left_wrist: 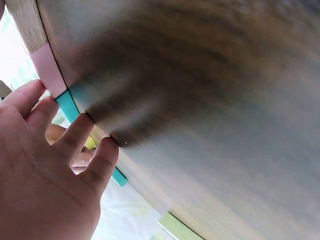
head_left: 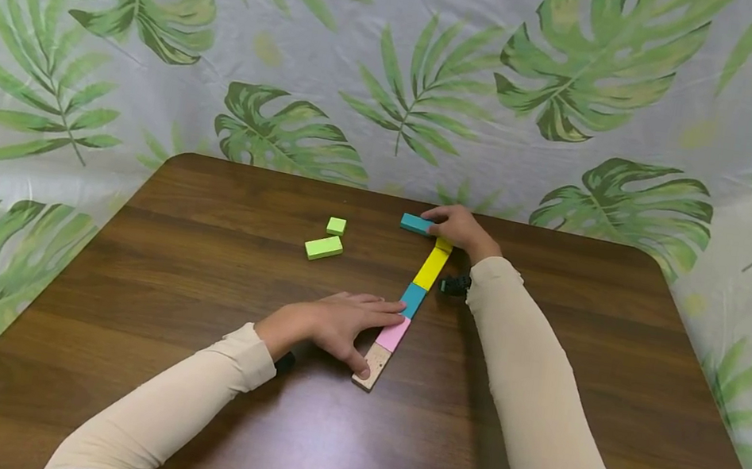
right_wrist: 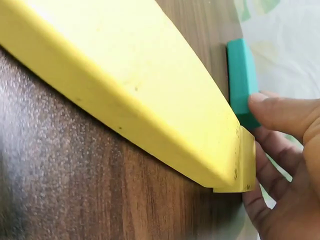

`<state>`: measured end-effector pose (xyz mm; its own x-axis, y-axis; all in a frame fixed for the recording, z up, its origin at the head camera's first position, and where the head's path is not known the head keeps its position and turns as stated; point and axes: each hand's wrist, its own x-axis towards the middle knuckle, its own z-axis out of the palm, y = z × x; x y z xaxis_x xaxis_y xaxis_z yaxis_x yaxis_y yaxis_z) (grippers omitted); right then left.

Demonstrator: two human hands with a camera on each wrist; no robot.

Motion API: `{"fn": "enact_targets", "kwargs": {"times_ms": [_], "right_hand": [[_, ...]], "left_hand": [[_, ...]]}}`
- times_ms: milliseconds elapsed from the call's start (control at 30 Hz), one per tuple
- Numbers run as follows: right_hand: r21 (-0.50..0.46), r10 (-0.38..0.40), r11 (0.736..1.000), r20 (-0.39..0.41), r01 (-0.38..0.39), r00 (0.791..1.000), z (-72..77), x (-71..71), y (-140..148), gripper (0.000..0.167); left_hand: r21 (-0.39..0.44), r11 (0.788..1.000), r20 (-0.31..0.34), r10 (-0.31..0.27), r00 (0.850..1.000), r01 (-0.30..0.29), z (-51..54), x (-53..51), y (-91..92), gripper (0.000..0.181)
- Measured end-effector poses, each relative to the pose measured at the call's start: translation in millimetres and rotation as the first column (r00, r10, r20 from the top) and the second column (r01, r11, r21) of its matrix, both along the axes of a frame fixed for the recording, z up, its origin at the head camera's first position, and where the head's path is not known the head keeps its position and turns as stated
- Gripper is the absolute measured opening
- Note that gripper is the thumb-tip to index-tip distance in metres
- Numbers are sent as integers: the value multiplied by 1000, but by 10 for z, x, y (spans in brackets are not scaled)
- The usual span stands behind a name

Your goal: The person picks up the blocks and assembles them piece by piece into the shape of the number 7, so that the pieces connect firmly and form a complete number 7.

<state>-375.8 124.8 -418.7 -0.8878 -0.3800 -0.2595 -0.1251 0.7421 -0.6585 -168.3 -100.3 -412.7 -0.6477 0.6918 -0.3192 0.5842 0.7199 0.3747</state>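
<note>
A slanting row of blocks lies on the table: a wood block (head_left: 372, 367) nearest, then a pink block (head_left: 393, 334), a blue block (head_left: 413, 301), a long yellow block (head_left: 432, 268) and a small yellow piece (head_left: 443, 245) at the far end. My left hand (head_left: 343, 324) rests along the row's left side, thumb on the wood block, fingertips by the pink and blue blocks. My right hand (head_left: 460, 229) pinches the right end of another blue block (head_left: 415, 224); in the right wrist view the thumb is on this teal-looking block (right_wrist: 242, 80), other fingers beside the small yellow piece (right_wrist: 247, 160).
Two light green blocks, one small (head_left: 336, 226) and one longer (head_left: 323, 248), lie left of the row on the brown table (head_left: 199, 258). A leaf-patterned cloth (head_left: 427, 73) hangs behind the table's far edge.
</note>
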Motion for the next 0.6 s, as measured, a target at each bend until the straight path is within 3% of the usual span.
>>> {"fn": "enact_targets", "kwargs": {"times_ms": [600], "right_hand": [[28, 92, 995, 21, -93, 995, 29, 97, 89, 40]], "left_hand": [[-5, 1000, 8, 3, 1000, -3, -4, 3, 5, 92]]}}
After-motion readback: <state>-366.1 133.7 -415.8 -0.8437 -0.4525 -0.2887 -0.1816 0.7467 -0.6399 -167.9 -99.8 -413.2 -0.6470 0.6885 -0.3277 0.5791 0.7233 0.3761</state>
